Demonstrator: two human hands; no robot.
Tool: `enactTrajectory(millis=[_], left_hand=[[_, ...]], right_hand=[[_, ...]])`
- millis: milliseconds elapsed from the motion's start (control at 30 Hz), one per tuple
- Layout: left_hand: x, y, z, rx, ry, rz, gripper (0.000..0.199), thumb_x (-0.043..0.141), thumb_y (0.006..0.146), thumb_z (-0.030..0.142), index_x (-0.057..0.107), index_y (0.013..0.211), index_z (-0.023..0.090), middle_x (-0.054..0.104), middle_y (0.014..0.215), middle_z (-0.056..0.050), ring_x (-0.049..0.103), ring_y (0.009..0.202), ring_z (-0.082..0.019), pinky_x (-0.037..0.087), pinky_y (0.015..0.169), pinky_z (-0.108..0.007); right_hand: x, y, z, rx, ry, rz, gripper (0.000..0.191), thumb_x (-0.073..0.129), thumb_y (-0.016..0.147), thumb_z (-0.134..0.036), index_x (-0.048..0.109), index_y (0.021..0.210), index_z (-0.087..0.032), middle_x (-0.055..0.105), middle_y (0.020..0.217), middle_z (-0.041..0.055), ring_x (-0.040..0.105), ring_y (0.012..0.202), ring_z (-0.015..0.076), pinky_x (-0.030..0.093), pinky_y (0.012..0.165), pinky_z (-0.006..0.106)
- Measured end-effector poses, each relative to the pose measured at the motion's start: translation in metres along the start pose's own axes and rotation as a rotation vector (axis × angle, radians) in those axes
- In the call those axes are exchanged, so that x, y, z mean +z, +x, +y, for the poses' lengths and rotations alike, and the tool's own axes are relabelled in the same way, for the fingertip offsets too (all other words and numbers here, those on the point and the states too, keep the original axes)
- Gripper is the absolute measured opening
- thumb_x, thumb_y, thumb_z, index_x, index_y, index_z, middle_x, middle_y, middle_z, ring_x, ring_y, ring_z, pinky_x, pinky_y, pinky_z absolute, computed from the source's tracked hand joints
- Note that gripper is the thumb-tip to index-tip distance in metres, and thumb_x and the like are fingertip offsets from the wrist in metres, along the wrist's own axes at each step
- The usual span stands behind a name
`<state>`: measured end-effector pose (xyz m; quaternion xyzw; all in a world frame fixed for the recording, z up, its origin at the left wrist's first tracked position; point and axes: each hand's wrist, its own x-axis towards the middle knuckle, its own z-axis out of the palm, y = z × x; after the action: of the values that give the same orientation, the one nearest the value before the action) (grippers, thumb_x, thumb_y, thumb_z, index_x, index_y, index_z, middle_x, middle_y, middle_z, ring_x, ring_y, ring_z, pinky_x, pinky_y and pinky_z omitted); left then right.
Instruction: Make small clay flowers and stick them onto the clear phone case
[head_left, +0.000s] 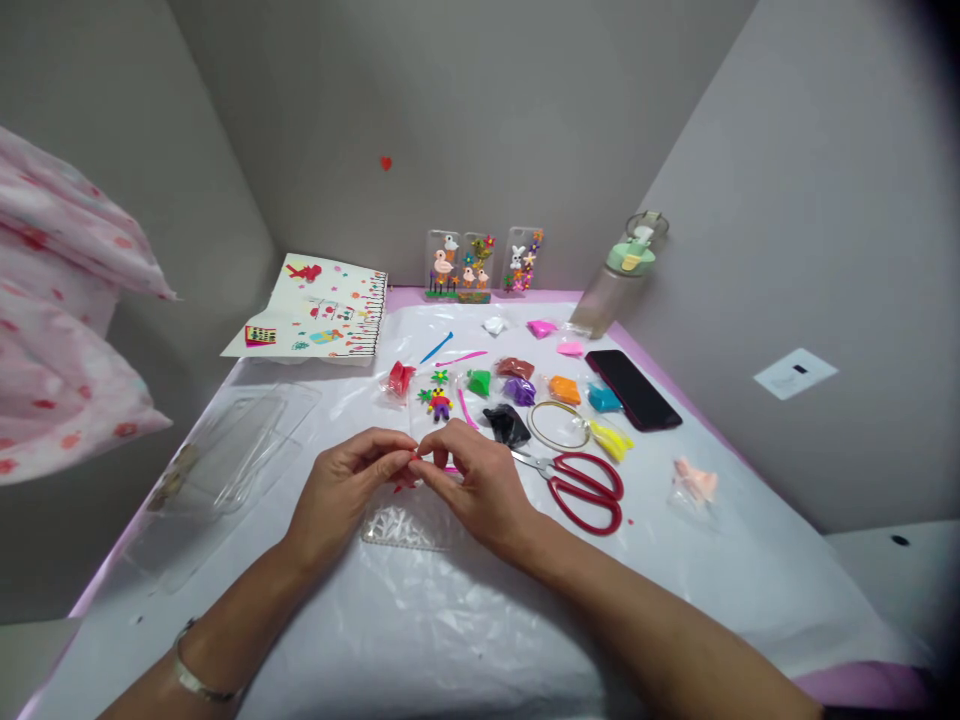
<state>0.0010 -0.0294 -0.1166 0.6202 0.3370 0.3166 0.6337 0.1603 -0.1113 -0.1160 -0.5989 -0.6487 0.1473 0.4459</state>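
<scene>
My left hand (pixel 356 490) and my right hand (pixel 480 490) meet at their fingertips, both closed in a pinch on a tiny red piece of clay (pixel 415 457), mostly hidden by the fingers. Beneath them lies a clear phone case (pixel 405 530), its middle covered by my hands. Near its top are a small clay figure (pixel 439 405) in red and purple and a green clay flower (pixel 440 377). Some red bits (pixel 403 488) show on the case below my fingertips. Just right of my right hand rest red-handled scissors (pixel 585 490), their blades partly behind that hand.
Around the case lie wrapped clay lumps in red (pixel 400 379), black (pixel 508 425) and yellow (pixel 611 440), a blue tool (pixel 436 347), a bangle-like ring (pixel 559 425) and a phone (pixel 634 390). A bottle (pixel 611 285), decorated cases (pixel 480 268), a notebook (pixel 315 310) and clear cases (pixel 225 460) stand or lie farther out.
</scene>
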Motion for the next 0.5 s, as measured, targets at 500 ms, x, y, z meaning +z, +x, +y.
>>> enactTrajectory(millis=[500], left_hand=[[-0.021,0.008,0.009,0.131,0.244,0.253,0.021,0.064,0.089,0.043,0.070,0.096,0.023,0.067,0.079,0.002,0.063,0.071,-0.015,0.048,0.073,-0.025]], right_hand=[[0.000,0.005,0.011,0.169,-0.203,-0.316,0.004,0.070,0.090,-0.022,0.074,0.091,-0.021,0.070,0.090,0.0033,0.062,0.074,0.0150,0.039,0.067,0.026]])
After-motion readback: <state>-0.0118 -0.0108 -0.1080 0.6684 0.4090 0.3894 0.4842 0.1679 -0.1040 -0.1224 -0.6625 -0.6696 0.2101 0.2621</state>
